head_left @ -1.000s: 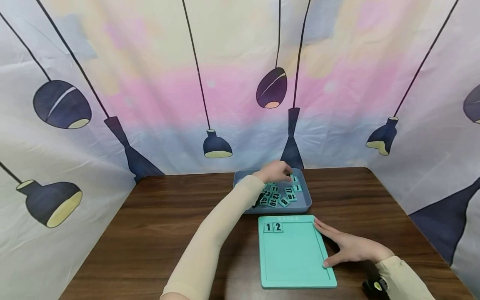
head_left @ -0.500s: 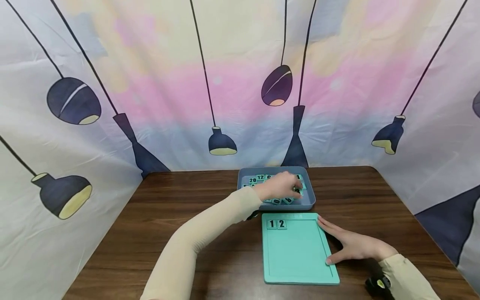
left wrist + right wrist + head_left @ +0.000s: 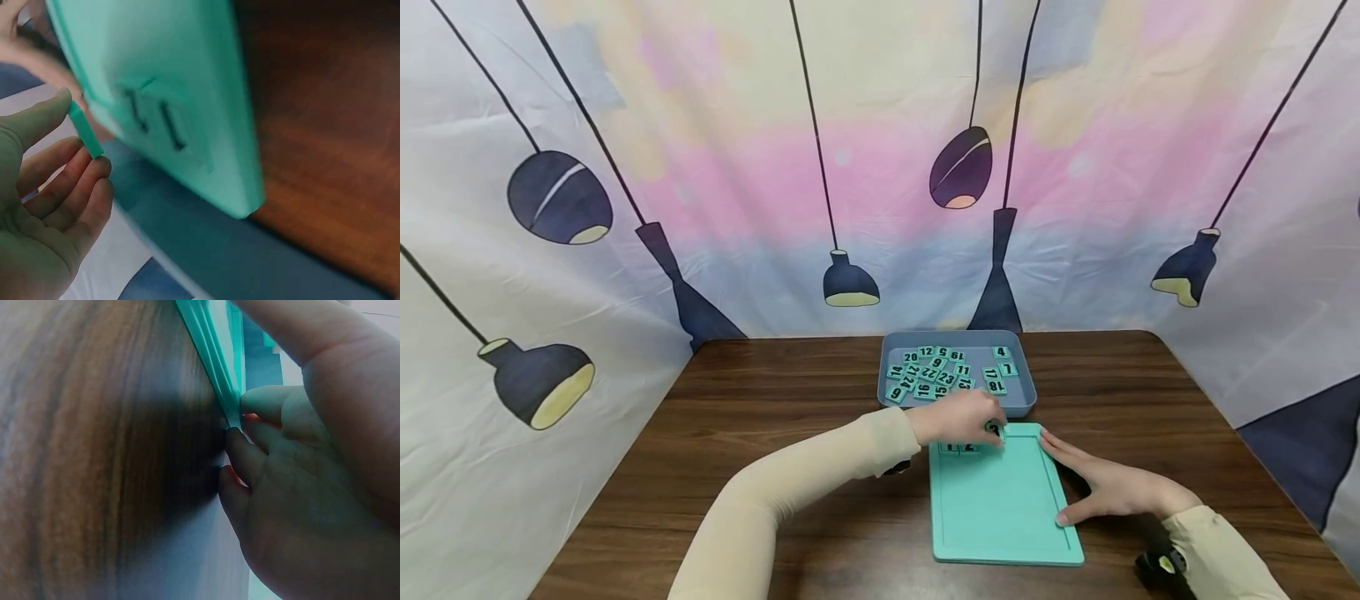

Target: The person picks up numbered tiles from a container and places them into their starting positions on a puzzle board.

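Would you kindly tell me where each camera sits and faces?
Head: on the head, facing forward and down over blue-gray tray, green board, left hand, right hand and sleeves.
Left wrist: on that wrist, facing its hand pinching a number tile; right hand blurred behind.
Right wrist: on that wrist, facing its hand against the board.
Both wrist views share the board.

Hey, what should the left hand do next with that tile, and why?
Probably lower the pinched tile into the top row of the board, just right of the 2 tile: the left hand holds it near that row, the 1 tile comes first there, and the right hand touches the board.
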A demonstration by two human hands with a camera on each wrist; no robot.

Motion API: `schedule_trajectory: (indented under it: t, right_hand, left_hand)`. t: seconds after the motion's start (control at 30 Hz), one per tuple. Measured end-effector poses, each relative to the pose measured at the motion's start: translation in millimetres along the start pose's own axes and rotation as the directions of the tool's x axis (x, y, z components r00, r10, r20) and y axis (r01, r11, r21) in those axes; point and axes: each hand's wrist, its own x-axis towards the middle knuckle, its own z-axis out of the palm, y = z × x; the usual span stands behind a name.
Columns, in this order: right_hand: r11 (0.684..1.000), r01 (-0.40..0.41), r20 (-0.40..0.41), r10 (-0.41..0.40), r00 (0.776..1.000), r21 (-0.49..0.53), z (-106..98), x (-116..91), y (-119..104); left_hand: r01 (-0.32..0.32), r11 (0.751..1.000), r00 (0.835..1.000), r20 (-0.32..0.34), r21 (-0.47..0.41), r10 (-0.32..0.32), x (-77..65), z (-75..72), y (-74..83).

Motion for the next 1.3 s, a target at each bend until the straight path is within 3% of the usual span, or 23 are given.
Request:
schedule_trajectory:
  t: [0.37,0.67,1.1,1.3]
  right_hand:
    - [1.0,-0.006,-0.01,0.005,1.0,-0.03,1,1,5]
    - [0.999,-0.013,-0.013,0.013,1.0,-0.044,2,1,6]
    - [0.999,-0.019,-0.017,0.018,1.0,-0.049,0,0,5]
    - [1.0,0.004,-0.002,-0.004,1.0,0.002,1,1,4]
  left_hand:
    - [0.001,0.997,1.0,0.004,0.081,-0.002,-5.8,19.1,4.7]
    - [-0.01,0.994,0.999,-0.05,0.111,0.016,-11.2,24.8,2.0]
    - [-0.003,0.999,0.999,-0.049,0.052,0.005,-20.1,22.1,-0.6]
    - [-0.025,0.993,0.998,-0.068,-0.118,0.017,-17.8,8.7,-1.3]
